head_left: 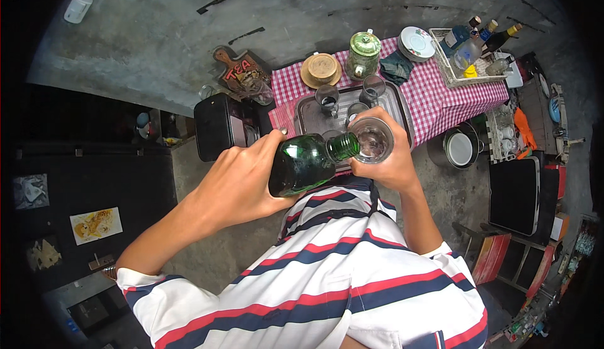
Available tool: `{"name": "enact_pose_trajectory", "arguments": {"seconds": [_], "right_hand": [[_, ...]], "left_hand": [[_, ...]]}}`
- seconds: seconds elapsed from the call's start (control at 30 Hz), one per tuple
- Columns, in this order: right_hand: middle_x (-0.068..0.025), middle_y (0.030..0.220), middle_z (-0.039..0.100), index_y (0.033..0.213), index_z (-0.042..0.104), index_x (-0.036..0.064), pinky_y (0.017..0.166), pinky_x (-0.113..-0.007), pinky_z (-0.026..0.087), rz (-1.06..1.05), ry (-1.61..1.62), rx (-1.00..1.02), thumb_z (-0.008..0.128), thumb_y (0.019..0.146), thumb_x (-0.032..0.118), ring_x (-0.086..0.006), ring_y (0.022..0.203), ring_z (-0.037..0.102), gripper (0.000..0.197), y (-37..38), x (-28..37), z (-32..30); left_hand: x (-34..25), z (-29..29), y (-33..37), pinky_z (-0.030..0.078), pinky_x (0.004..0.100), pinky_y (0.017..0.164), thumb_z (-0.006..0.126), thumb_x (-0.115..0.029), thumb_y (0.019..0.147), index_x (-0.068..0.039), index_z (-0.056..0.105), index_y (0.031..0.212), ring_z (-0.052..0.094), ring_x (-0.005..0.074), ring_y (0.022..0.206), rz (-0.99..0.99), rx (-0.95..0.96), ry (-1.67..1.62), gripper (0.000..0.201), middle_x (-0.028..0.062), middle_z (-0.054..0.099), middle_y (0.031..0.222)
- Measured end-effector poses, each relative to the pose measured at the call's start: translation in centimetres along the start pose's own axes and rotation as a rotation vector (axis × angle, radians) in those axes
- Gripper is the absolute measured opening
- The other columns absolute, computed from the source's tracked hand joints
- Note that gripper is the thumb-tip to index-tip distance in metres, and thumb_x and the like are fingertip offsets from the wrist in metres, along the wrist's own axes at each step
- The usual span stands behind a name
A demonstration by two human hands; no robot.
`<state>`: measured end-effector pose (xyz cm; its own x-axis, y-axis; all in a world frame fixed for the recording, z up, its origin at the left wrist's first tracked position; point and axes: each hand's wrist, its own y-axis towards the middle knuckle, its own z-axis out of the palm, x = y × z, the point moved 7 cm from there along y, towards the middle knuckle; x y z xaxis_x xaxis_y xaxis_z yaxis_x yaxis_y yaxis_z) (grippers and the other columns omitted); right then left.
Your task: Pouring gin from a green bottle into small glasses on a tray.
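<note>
My left hand (pixel 239 176) is wrapped round a green glass bottle (pixel 302 163), tilted over so that its neck points right. The bottle's mouth lies at the rim of a clear drinking glass (pixel 372 140), which my right hand (pixel 393 157) grips from its right side. Some clear liquid seems to be in that glass, but whether any is flowing I cannot tell. Just beyond my hands is a metal tray (pixel 308 119) bearing several stemmed glasses (pixel 327 99). My right hand partly covers the tray and one of its glasses.
The tray rests on a pink checked tablecloth (pixel 434 100). Behind it stand a green lidded jar (pixel 364 53), a wooden-topped container (pixel 323 67) and stacked plates (pixel 416 42). A white basket (pixel 450 72) holds several bottles at right. A black appliance (pixel 214 129) stands left; a pot (pixel 460 150) sits low right.
</note>
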<state>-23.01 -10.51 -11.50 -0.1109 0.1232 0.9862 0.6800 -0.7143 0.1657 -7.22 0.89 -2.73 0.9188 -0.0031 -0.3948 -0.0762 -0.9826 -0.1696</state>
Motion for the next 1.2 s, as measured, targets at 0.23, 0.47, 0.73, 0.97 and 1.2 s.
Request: {"name": "enact_pose_trajectory", "arguments": {"seconds": [0.23,0.47,0.73,0.97,1.2], "right_hand": [[-0.0055,0.096,0.066,0.106,0.059,0.0025,0.081,-0.026,0.051,-0.010,-0.050,0.009,0.081,0.062,0.008,-0.0108,0.088,0.064,0.050,-0.5,0.1,0.3],[-0.0061,0.092,0.067,0.106,0.060,0.0026,0.078,-0.027,0.052,-0.052,-0.147,0.023,0.080,0.063,0.008,-0.0118,0.084,0.067,0.048,-0.8,0.1,0.6],[-0.0083,0.089,0.069,0.106,0.060,0.0023,0.077,-0.030,0.052,-0.074,-0.177,0.037,0.081,0.063,0.008,-0.0157,0.082,0.068,0.048,-0.8,-0.2,1.0],[-0.0099,0.090,0.069,0.106,0.061,0.0017,0.079,-0.031,0.052,-0.070,-0.159,0.040,0.081,0.062,0.009,-0.0197,0.083,0.069,0.049,-0.6,-0.7,1.2],[-0.0104,0.091,0.068,0.107,0.061,0.0024,0.079,-0.032,0.052,-0.079,-0.182,0.035,0.081,0.061,0.010,-0.0214,0.084,0.069,0.050,-0.3,-1.3,1.1]], "left_hand": [[-0.1,-0.6,0.0,0.056,0.0414,0.069,0.086,-0.031,0.069,0.003,0.053,0.110,0.072,0.0371,0.079,-0.005,0.069,0.034,0.063,0.0224,0.069,0.085],[0.2,-0.3,-0.1,0.054,0.0416,0.069,0.085,-0.029,0.068,0.002,0.053,0.108,0.071,0.0364,0.078,-0.008,0.097,0.046,0.059,0.0208,0.069,0.085],[0.5,0.2,-0.1,0.054,0.0421,0.072,0.085,-0.027,0.069,0.002,0.054,0.106,0.070,0.0378,0.081,-0.050,0.143,0.035,0.056,0.0207,0.068,0.091],[0.8,0.5,0.3,0.053,0.0443,0.074,0.084,-0.028,0.068,0.003,0.052,0.104,0.068,0.0401,0.084,-0.113,0.222,0.054,0.057,0.0235,0.066,0.096],[1.0,0.4,0.7,0.053,0.0460,0.075,0.084,-0.028,0.068,0.003,0.051,0.104,0.067,0.0425,0.085,-0.118,0.244,0.087,0.057,0.0250,0.066,0.096]]}}
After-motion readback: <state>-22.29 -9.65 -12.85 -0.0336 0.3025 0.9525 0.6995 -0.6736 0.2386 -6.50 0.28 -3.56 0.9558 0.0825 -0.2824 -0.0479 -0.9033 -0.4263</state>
